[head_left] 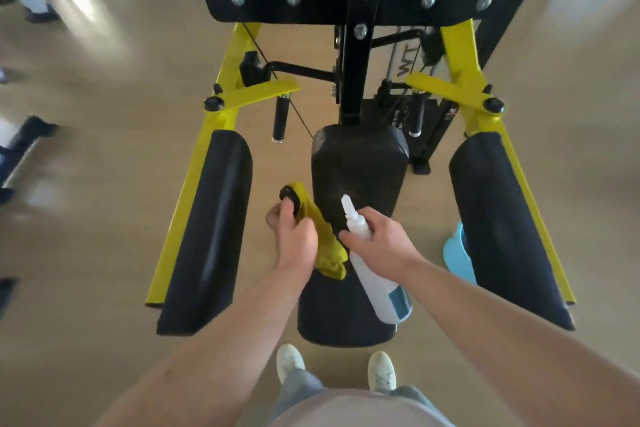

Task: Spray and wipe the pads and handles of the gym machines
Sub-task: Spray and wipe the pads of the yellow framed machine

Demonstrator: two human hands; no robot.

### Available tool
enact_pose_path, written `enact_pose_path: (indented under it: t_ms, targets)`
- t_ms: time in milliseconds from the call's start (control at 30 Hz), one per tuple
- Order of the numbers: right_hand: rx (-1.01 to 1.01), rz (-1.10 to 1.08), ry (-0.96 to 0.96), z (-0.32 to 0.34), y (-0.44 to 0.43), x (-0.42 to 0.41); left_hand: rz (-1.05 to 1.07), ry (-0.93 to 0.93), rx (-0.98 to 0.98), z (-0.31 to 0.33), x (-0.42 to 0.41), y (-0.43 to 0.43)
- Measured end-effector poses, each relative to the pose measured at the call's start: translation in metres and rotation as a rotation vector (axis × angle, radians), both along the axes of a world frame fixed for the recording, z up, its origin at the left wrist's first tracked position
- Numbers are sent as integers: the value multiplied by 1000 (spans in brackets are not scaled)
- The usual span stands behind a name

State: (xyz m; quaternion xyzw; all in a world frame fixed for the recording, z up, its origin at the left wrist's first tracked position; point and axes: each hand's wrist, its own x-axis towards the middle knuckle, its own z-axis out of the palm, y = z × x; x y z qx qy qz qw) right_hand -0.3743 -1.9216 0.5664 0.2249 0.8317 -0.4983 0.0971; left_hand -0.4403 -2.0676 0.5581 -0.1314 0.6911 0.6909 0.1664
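You're seemingly spraying the seat pad (360, 170) at 12 o'clock, your right hand (379, 241) gripping the bottle (379, 288). At its 9 o'clock, your left hand (296, 236) is clutching the cloth (329, 250), fingers curled. Wiping the pad probably follows.

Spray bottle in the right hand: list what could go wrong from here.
1. The spray bottle in the right hand points along the narrow seat pad; overspray could land on the floor and make it slippery near the shoes.
2. The left hand grips the yellow cloth at one end, the rest hanging loose; it might slip free.
3. The blue object on the floor beside the right side pad could be kicked.
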Motion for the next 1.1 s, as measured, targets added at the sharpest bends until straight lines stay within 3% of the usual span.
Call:
enact_pose_path:
  t_ms: [133,400,600,833,1100]
  targets:
    - [17,-77,-8,0,-10,-5,-21,2,-17,1,-15,-1]
    - [-159,-320,-112,-18,10,14,-2,-23,-132,-7,-7,-10]
    - [-100,-47,-235,-35,-5,7,-58,-103,-90,-5,8,-16]
    - [-96,42,-158,-46,-23,0,-51,-150,42,-7,16,-31]
    - [-168,-274,-182,-49,6,15,-124,-108,72,-9,13,-23]
